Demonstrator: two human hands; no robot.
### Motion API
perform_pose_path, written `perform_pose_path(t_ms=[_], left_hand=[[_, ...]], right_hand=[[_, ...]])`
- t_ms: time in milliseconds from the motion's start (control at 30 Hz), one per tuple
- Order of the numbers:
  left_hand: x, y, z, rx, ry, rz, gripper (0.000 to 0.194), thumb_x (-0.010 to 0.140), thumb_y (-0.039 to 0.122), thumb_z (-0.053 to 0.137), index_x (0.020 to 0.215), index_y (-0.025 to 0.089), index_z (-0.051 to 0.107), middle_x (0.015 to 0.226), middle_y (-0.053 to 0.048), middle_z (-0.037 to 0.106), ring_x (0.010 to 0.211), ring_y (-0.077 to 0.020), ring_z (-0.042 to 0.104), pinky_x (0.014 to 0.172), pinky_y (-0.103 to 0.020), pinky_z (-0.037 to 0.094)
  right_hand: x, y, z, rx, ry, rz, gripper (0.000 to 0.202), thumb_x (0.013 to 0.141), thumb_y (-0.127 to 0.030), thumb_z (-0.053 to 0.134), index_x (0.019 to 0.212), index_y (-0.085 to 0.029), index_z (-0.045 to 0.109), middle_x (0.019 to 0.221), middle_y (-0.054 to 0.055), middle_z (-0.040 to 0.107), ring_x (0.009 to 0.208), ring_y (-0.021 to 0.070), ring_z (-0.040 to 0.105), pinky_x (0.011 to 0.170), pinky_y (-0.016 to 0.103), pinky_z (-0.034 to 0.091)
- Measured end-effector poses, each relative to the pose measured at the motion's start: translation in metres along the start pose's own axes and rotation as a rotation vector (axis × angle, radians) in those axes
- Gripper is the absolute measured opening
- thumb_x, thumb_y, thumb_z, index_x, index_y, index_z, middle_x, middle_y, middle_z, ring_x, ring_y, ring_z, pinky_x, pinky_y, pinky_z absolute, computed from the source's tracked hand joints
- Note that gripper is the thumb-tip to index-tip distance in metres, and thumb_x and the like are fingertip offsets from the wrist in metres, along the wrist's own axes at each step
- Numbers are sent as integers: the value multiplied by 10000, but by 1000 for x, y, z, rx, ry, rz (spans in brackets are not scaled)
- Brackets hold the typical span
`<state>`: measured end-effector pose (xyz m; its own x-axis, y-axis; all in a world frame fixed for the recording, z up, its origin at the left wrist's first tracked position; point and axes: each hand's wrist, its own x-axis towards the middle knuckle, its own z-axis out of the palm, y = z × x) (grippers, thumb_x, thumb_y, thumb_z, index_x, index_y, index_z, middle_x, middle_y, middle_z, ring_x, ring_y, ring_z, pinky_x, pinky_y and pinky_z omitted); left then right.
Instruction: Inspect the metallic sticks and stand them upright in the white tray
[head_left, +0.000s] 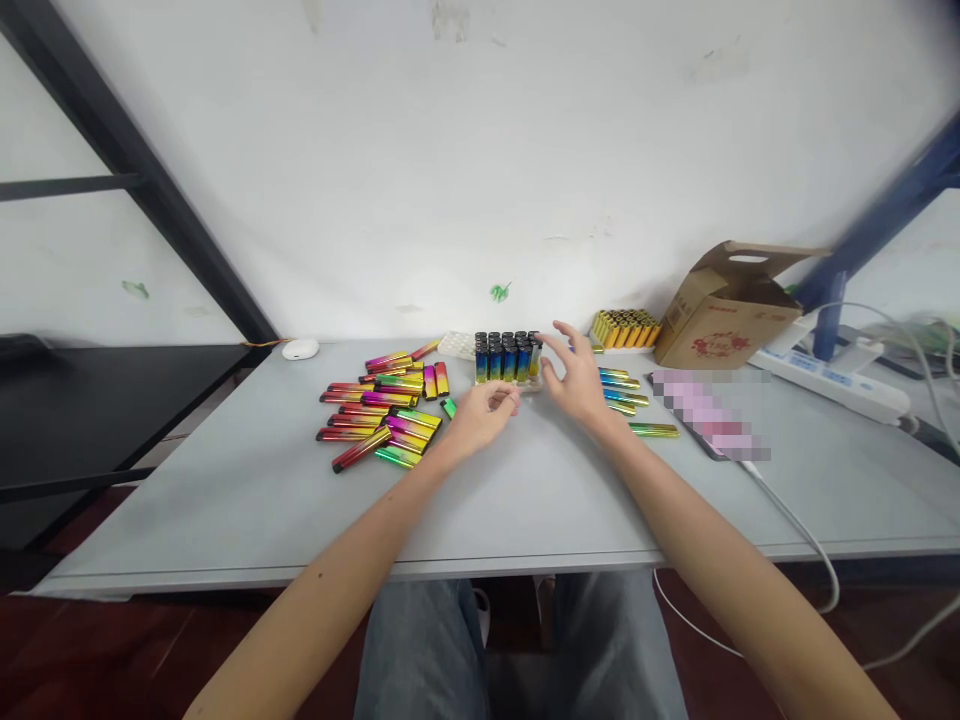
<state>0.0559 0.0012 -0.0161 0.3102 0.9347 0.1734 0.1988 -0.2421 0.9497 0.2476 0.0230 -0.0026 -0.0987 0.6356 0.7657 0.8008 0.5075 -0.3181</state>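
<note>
Upright lighters with black tops and blue-to-yellow shiny bodies stand in rows in a pale tray. My left hand is at the tray's front, its fingers curled and pressed together; what they hold, if anything, is hidden. At the tray's right end is my right hand, thumb and fingers apart. Its index fingertip is near the top of the end lighter, and whether it touches cannot be told. Loose red, pink, yellow and green lighters lie piled to the left. Blue-gold ones lie beyond my right hand.
A white tray with holes lies behind the left pile. Several yellow-gold lighters stand packed at the back right, beside an open cardboard box. A cabled phone, a power strip and a white case are on the table.
</note>
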Motion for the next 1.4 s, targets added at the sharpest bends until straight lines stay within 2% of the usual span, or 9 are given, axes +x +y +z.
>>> perform_pose_path(t_ms=[167,300,467,600,800,933,1067,1267,1400], left_hand=[[-1,3,-1,15,-23,-17,210,864,326,561,934,151,656,862,-74,711,773,-161,687,667,-264,522],[-3,5,0,48,-36,6,210,862,342,568,896,157,660,858,-70,713,760,-161,687,686,-274,527],[-4,5,0,47,-39,5,202,838,349,602,878,161,666,848,-65,715,755,-159,676,686,-273,525],[-5,6,0,54,-43,-9,210,840,353,595,886,162,670,851,-65,713,741,-159,676,674,-272,519],[-5,7,0,90,-39,14,194,844,333,581,871,160,664,835,-62,708,743,-161,674,694,-278,517],[-7,13,1,127,-51,56,186,831,328,604,871,157,666,883,-72,715,790,-173,669,763,-303,522],[-13,24,3,73,-133,69,277,800,379,665,955,149,666,984,-84,708,861,-196,668,789,-309,523],[-15,31,1,-19,-261,21,355,816,455,640,970,136,633,735,-35,671,591,-133,600,523,-240,450],[-13,30,-1,-84,-306,-73,384,859,508,565,845,126,609,660,-23,612,503,-82,532,444,-201,370]], right_hand=[[8,39,-33,-26,-148,126,225,808,-264,554,944,-200,722,1088,105,672,1096,286,583,1016,492,414],[0,76,-56,-73,-505,141,255,651,-417,744,837,-244,761,1107,92,676,1133,342,568,1009,531,415],[-7,93,-61,-68,-554,221,238,487,-391,856,645,-252,744,1043,87,687,1235,399,490,1026,544,409],[-2,73,-59,-25,-564,195,183,509,-355,835,595,-243,717,968,59,696,1126,337,565,999,481,436],[8,28,-73,404,-716,452,305,692,-472,743,795,-204,640,733,16,686,612,161,581,581,305,462],[11,9,-74,769,-683,544,377,700,-464,761,885,-185,589,791,47,710,708,168,630,640,301,489],[8,-12,-55,1042,-615,549,401,697,-400,778,997,-200,602,880,47,719,824,190,671,764,372,541],[-1,-38,-29,1096,-579,490,305,670,-364,788,875,-197,636,870,33,730,623,138,628,614,303,528],[0,-36,-26,1100,-411,523,234,774,-327,661,978,-213,687,1079,62,720,933,184,663,774,314,535]])
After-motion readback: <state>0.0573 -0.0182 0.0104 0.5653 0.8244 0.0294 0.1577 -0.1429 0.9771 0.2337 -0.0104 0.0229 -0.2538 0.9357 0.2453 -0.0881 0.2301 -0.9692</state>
